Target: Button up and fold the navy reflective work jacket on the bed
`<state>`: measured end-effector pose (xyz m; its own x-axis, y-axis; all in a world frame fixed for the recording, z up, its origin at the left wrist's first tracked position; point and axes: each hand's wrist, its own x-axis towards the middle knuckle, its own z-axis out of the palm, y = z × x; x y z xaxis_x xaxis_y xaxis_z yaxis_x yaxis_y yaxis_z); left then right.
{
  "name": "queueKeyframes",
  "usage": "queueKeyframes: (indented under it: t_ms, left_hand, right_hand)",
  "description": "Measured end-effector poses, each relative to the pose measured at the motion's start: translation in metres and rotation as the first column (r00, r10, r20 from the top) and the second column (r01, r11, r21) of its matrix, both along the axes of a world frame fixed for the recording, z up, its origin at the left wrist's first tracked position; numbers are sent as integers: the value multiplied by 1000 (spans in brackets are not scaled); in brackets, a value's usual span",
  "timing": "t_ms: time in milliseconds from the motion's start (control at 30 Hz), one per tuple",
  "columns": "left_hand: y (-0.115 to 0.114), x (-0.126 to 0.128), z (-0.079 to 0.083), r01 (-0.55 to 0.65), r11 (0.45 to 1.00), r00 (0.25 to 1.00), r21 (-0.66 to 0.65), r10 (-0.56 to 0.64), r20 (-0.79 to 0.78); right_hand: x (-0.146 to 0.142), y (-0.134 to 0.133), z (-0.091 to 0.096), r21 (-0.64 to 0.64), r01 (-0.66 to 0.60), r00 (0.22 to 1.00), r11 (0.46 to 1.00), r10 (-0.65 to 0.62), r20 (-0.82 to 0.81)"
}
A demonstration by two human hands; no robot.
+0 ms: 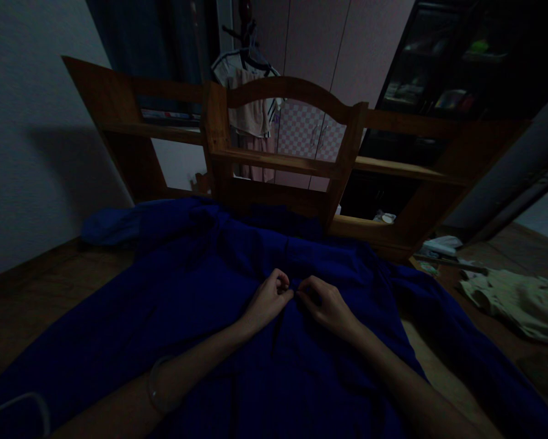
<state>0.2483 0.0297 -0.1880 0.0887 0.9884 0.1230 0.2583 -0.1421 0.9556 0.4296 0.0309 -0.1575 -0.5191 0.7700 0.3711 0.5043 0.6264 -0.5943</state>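
A dark blue long-sleeved garment [201,292] lies spread out in front of me, one sleeve stretching toward the lower right. Over its middle, my left hand [269,299] pinches the cloth along the front seam between thumb and fingers. Close beside it, my right hand [326,302] is also closed in a pinch at the same seam, its fingertips almost meeting the left ones. Dim light and the fingers hide whatever small part lies between them. A clear band circles my left wrist.
Behind the garment rises a wooden headboard [278,160] with open shelves. A lighter blue cloth [111,225] lies at the left. To the right is a pale green cloth [525,302]. Clothes [251,100] hang on a stand beyond, near a dark glass-fronted cabinet [432,55].
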Motion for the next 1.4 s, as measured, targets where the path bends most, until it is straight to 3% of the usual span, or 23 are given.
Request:
queueKeyframes:
  t_ms: [467, 667, 800, 933, 1400]
  left_hand:
    - [-8, 0, 13, 39, 996, 990, 83, -27, -137]
    - [-2, -2, 9, 52, 996, 996, 70, -47, -70]
    - [-3, 0, 6, 30, 998, 999, 57, -28, -42]
    - [-8, 3, 12, 8, 996, 995, 83, 0, -97]
    - [-17, 6, 25, 32, 989, 972, 142, 2, -236]
  right_hand:
    - [-2, -1, -6, 84, -68, 991, 994, 57, 122]
    - [-4, -4, -4, 65, -75, 996, 995, 71, 58]
    - [-5, -3, -5, 29, -6, 1000, 1000, 5, 27]
    - [-4, -2, -6, 42, 33, 999, 999, -34, 30]
    - [-1, -4, -1, 18, -42, 994, 999, 40, 105]
